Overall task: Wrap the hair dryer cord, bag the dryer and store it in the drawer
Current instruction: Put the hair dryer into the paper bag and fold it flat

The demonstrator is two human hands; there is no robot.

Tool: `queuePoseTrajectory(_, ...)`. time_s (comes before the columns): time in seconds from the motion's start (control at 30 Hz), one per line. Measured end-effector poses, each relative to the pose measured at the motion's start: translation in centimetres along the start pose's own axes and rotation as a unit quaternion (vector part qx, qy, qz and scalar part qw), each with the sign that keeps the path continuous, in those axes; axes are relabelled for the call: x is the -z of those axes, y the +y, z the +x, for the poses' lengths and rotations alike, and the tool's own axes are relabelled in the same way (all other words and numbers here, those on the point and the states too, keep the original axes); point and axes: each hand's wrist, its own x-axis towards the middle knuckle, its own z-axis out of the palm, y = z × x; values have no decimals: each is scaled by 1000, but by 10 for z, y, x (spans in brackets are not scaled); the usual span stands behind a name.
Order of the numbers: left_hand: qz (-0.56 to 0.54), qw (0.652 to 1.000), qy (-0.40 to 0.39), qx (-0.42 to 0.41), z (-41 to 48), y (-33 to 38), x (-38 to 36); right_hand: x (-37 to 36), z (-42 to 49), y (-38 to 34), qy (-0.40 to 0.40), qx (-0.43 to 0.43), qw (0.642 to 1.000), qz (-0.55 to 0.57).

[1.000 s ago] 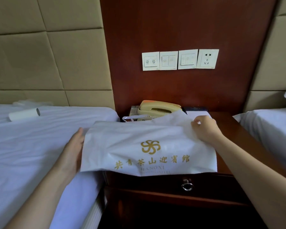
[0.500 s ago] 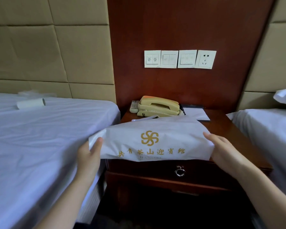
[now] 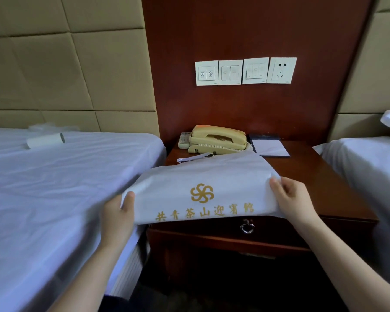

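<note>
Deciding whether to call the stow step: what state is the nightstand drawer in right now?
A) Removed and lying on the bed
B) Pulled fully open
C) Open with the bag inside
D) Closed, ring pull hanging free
D: the drawer sits flush in the nightstand, nothing touches its ring pull, and the left hand and right hand grip the white hotel bag on top.
</note>
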Motion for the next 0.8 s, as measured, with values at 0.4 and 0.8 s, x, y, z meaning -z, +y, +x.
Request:
queuePoseTrajectory(0.4,60,968,-170,176,19,-13,1,25,0,-5,-98,-119,983,-99)
queuePoseTrajectory(0.8,282,880,-350,-154,8,60,-77,-14,37,-28,-44,-72,990,-110)
